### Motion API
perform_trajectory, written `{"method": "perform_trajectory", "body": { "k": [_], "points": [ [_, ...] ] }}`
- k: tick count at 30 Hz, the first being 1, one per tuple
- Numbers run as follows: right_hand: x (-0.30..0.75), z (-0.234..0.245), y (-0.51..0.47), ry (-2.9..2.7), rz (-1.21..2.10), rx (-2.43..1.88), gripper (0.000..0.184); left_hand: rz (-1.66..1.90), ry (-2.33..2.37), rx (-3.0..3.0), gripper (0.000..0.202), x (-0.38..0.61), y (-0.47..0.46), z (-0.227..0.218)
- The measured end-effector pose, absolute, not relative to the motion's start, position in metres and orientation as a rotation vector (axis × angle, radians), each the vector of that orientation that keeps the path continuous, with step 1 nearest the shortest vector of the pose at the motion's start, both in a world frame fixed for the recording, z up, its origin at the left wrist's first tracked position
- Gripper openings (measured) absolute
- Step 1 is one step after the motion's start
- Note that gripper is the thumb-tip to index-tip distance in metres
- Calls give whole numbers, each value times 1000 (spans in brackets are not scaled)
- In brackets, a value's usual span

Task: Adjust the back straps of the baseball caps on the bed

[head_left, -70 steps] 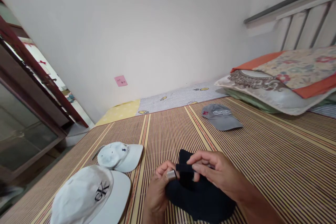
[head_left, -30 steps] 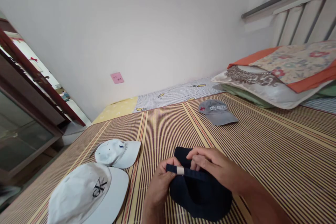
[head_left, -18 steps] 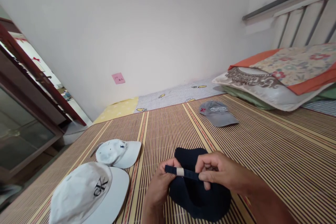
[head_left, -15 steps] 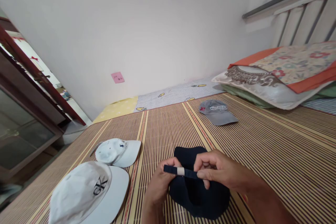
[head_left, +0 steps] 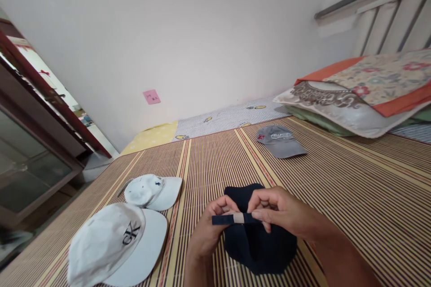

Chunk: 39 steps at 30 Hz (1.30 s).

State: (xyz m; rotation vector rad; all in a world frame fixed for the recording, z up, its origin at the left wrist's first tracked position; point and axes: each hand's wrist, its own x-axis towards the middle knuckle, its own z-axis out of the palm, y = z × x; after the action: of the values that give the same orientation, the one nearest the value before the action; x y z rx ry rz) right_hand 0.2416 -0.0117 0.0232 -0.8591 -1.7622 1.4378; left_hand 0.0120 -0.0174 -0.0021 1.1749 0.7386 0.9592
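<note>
Cap, navy (head_left: 274, 251), five o'clock of view, on striped mat (head_left: 208, 166); strap (head_left: 220, 220) clamped in fingers of left hand (head_left: 209, 224) and right hand (head_left: 284, 210). From it: lettered white cap (head_left: 101, 242), nine o'clock; grey cap (head_left: 281, 143), twelve.

Single head-worn view, close above the striped mat (head_left: 202, 166), forward and down toward the wall (head_left: 218, 45)

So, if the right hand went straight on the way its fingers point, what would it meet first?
Probably the pale clasp on the dark strap that the right hand pinches, then the left hand; depth is unclear from one view.
</note>
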Motion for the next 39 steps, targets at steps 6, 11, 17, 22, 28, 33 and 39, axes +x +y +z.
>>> {"method": "perform_trajectory", "body": {
  "k": [6,11,17,22,28,33,39],
  "points": [
    [242,21,-12,-1754,1441,-862,17,978,786,1168,42,13,-17,-4],
    [243,22,-12,-1745,1444,-850,18,1017,675,1111,77,4,-20,0],
    [243,26,-13,-1743,1445,-864,18,911,679,1308,57,-7,-22,4],
    [244,30,-15,-1761,1447,-885,27,899,776,1298,39,-8,-19,-2],
    [258,24,-11,-1838,1402,-961,33,962,738,1170,37,-9,-16,-7],
    [268,11,-6,-1828,1594,-918,25,995,744,1140,38,-11,-13,-9],
    [271,3,0,-1733,1561,-878,31,975,772,1166,40,-13,-13,-12]
  ]
}}
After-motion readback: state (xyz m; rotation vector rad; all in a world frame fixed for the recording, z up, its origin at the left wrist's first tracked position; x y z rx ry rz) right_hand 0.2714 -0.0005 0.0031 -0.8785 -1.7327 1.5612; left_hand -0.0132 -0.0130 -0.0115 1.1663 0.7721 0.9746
